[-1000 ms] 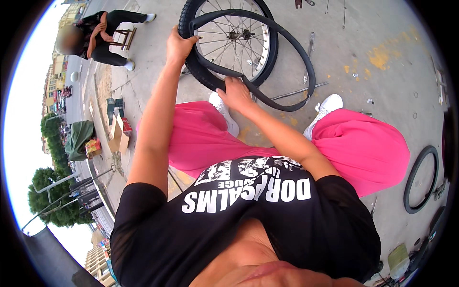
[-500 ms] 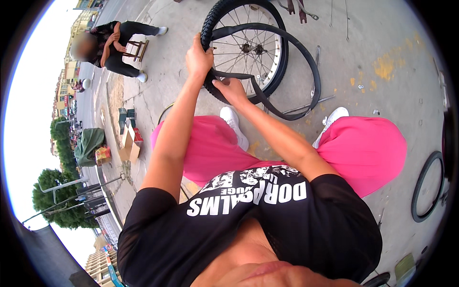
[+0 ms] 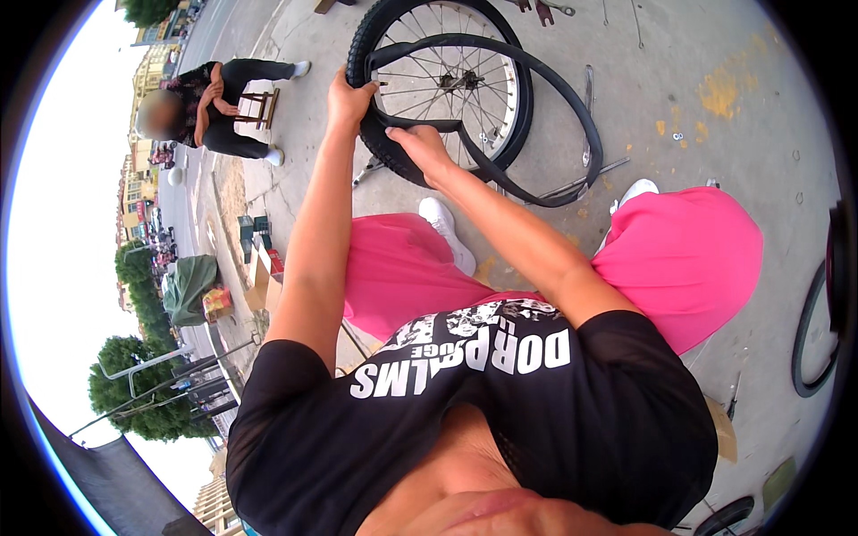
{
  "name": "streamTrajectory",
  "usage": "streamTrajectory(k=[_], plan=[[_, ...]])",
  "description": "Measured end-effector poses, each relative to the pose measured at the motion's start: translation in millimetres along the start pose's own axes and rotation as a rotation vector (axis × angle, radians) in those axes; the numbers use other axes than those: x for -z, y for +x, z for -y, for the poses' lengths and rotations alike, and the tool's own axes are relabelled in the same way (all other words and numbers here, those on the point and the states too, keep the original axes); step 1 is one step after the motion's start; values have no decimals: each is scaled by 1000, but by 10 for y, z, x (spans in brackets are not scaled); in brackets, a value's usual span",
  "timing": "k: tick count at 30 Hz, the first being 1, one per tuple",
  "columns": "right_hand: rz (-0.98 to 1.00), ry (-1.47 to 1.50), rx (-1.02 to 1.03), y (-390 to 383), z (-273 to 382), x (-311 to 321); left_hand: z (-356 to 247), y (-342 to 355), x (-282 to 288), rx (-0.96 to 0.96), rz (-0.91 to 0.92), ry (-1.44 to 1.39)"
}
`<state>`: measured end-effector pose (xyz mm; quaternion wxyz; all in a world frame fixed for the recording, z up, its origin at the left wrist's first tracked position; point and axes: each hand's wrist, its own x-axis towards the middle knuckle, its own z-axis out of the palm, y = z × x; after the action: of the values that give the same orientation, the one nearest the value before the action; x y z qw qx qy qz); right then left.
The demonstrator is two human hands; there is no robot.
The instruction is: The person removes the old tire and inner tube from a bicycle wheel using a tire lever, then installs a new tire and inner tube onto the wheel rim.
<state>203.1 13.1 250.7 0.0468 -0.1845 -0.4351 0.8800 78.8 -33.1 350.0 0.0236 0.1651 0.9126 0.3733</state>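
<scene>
A spoked bicycle wheel with a knobbly black tire [image 3: 523,107] stands in front of me, its silver rim [image 3: 513,85] and spokes showing. A black inner tube [image 3: 576,103] is partly out of the tire, looping loosely across the spokes and past the wheel's right side. My left hand [image 3: 349,103] is closed around the tire's left side, thumb near the tube. Lower down, my right hand [image 3: 424,152] grips the tire close to where the tube meets it, thumb pressed on top. Its fingertips are partly hidden behind the tire.
Beyond the loop lies a wrench [image 3: 587,116], with metal rods [image 3: 612,168] nearby. More tools [image 3: 559,9] lie at the top. At far right is another black tire [image 3: 798,348]. A person [image 3: 210,98] sits on a stool at left, above cardboard boxes [image 3: 259,277] and a green-covered pile [image 3: 188,290].
My view has tilted slightly. The wheel and both hands sit a little farther left in the picture, and my right hand has slid slightly along the tire. Both hands keep their grip.
</scene>
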Motion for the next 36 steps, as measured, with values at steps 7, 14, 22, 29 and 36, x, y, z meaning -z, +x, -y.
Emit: streamTrajectory(k=[7, 14, 22, 29, 36], plan=[[79, 227, -162, 87, 15, 37, -21, 118, 19, 150, 82, -228], [111, -200, -31, 39, 289, -17, 49, 116, 17, -16, -54, 194], [54, 125, -84, 118, 302, -168, -17, -27, 44, -33, 27, 12], [112, 578, -294, 42, 339, -94, -66, 12, 63, 76, 87, -166], [218, 675, -332, 106, 349, 50, 196, 5, -28, 474, 501, -1168]])
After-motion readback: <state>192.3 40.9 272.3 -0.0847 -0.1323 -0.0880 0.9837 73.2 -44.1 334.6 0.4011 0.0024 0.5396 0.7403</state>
